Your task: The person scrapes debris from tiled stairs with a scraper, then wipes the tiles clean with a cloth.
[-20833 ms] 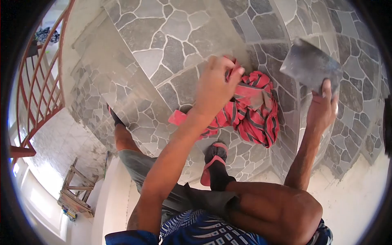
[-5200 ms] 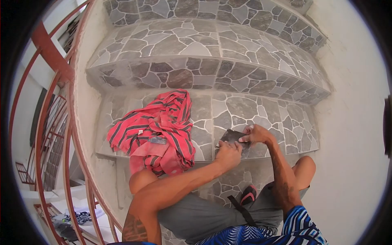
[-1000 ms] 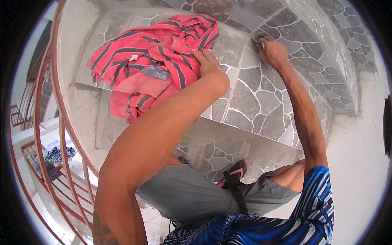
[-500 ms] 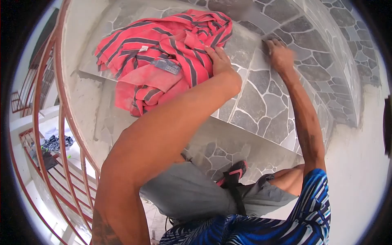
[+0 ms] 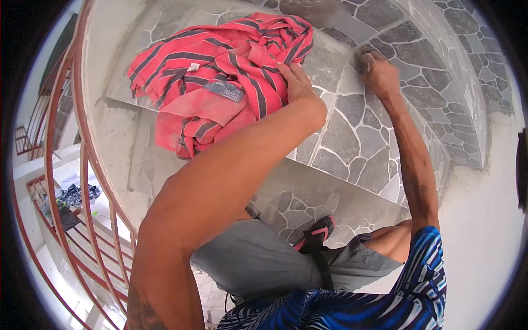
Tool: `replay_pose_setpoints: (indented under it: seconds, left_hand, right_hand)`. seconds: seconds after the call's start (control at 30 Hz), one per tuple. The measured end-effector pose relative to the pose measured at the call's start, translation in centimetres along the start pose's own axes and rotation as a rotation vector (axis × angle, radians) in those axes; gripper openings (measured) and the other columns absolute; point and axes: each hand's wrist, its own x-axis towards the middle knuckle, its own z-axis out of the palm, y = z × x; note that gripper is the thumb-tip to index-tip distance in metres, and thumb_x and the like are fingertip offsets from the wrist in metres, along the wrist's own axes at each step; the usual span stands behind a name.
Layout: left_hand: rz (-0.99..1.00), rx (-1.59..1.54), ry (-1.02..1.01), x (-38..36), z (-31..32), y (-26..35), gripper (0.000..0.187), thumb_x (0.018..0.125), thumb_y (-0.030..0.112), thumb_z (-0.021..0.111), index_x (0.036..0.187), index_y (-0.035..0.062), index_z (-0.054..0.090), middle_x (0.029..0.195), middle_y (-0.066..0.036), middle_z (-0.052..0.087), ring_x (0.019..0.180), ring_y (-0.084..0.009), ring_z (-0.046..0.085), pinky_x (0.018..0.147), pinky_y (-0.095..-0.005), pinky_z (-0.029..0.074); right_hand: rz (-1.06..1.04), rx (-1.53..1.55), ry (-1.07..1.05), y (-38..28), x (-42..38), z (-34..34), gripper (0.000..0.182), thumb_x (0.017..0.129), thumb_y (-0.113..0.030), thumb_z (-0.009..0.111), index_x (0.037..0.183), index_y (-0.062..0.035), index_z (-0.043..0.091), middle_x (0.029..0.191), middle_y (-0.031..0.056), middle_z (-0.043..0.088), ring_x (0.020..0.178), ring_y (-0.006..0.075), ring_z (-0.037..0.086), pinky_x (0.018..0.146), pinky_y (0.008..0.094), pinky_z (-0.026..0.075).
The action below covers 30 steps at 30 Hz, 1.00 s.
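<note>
A crumpled red shirt with dark stripes (image 5: 220, 66) lies on the stone-patterned step (image 5: 344, 129). At its right edge rests my left hand (image 5: 298, 85), its fingers spread on the cloth with nothing gripped. My right hand (image 5: 380, 74) is at the back right of the step, near the foot of the patterned riser. Its fingers are curled together around something small and dark at the fingertips, which I cannot make out.
A reddish-brown metal railing (image 5: 82, 165) curves down the left side. Behind it, dark cloth (image 5: 78, 193) lies on a lower level. My foot in a black and pink sandal (image 5: 318, 231) stands on a lower step. A patterned wall (image 5: 440, 66) rises at the right.
My right hand has shifted very slightly to the right and down against the step. My left hand and the shirt stay nearly where they were.
</note>
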Motion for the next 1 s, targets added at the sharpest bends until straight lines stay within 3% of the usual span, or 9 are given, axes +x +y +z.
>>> replay_pose_setpoints:
  seconds: [0.27,0.37,0.5,0.6,0.7,0.8,0.83,0.93,1.0]
  left_hand:
    - [-0.057,-0.015,0.038,1.5,1.1,0.7,0.121,0.054,0.033,0.094,0.150,-0.0054,0.030,0.154,-0.034,0.026,0.143,-0.0533,0.020,0.103,-0.0768,0.023]
    - [-0.027,-0.009,-0.005,0.6,0.3,0.5,0.122,0.054,0.033,0.094,0.151,-0.0051,0.030,0.155,-0.034,0.025,0.143,-0.0533,0.020,0.103,-0.0770,0.023]
    - [-0.035,0.017,-0.002,0.7,0.2,0.1,0.126,0.051,0.035,0.095,0.151,-0.0050,0.029,0.155,-0.034,0.025,0.143,-0.0533,0.021,0.103,-0.0768,0.023]
    - [0.015,-0.019,-0.043,0.1,-0.5,0.0,0.124,0.053,0.036,0.095,0.150,-0.0057,0.030,0.154,-0.034,0.025,0.142,-0.0534,0.021,0.103,-0.0768,0.023]
    - [-0.094,0.052,-0.069,0.1,-0.4,0.6,0.082,0.084,0.041,0.069,0.154,0.0152,0.035,0.164,-0.012,0.018,0.148,-0.0454,0.014,0.104,-0.0794,0.016]
    - [0.013,-0.003,-0.011,0.1,-0.2,0.1,0.124,0.052,0.036,0.095,0.150,-0.0066,0.031,0.154,-0.035,0.026,0.141,-0.0544,0.022,0.102,-0.0774,0.024]
    - [0.020,-0.001,-0.006,0.2,-0.3,0.3,0.124,0.052,0.036,0.095,0.150,-0.0067,0.031,0.154,-0.035,0.026,0.141,-0.0544,0.022,0.102,-0.0775,0.024]
    - [0.001,0.001,-0.015,0.1,0.0,-0.4,0.124,0.052,0.035,0.095,0.149,-0.0070,0.031,0.154,-0.035,0.026,0.141,-0.0545,0.023,0.101,-0.0779,0.024]
    - [0.020,0.018,-0.017,0.0,-0.1,0.1,0.123,0.052,0.036,0.094,0.149,-0.0070,0.032,0.154,-0.035,0.026,0.141,-0.0546,0.023,0.101,-0.0782,0.023]
  right_hand:
    - [0.049,0.033,0.003,0.0,0.9,-0.9,0.029,0.084,-0.008,0.057,0.112,-0.0132,0.064,0.108,0.0100,0.066,0.095,0.0347,0.067,0.076,0.0459,0.056]
    - [-0.085,-0.129,-0.067,-0.3,0.5,1.0,0.026,0.083,-0.012,0.058,0.108,-0.0112,0.064,0.105,0.0108,0.065,0.098,0.0332,0.066,0.077,0.0467,0.056]
    - [0.061,0.002,-0.031,-0.6,1.0,-1.6,0.026,0.082,-0.011,0.060,0.108,-0.0120,0.064,0.104,0.0099,0.065,0.096,0.0327,0.067,0.075,0.0469,0.056]
    - [-0.052,-0.089,-0.068,-1.2,0.5,-0.1,0.026,0.082,-0.011,0.060,0.108,-0.0118,0.063,0.103,0.0104,0.065,0.094,0.0339,0.067,0.074,0.0474,0.055]
    - [0.048,0.046,-0.035,-0.7,1.3,-1.8,0.027,0.081,-0.012,0.061,0.108,-0.0123,0.063,0.103,0.0100,0.065,0.093,0.0339,0.067,0.074,0.0471,0.055]
    - [-0.021,-0.018,-0.025,-0.7,0.9,0.5,0.027,0.081,-0.011,0.061,0.108,-0.0140,0.063,0.104,0.0083,0.065,0.092,0.0333,0.067,0.073,0.0466,0.055]
    - [-0.073,-0.056,-0.013,-0.8,1.2,0.6,0.027,0.082,-0.009,0.060,0.108,-0.0145,0.063,0.104,0.0079,0.065,0.092,0.0335,0.067,0.072,0.0467,0.055]
    - [0.055,0.032,-0.037,-0.7,2.1,-0.6,0.028,0.082,-0.009,0.059,0.109,-0.0136,0.063,0.105,0.0097,0.065,0.092,0.0353,0.067,0.073,0.0475,0.055]
    - [-0.031,-0.025,-0.047,-1.1,1.6,0.3,0.028,0.081,-0.011,0.061,0.109,-0.0128,0.063,0.103,0.0107,0.065,0.092,0.0346,0.067,0.072,0.0471,0.056]
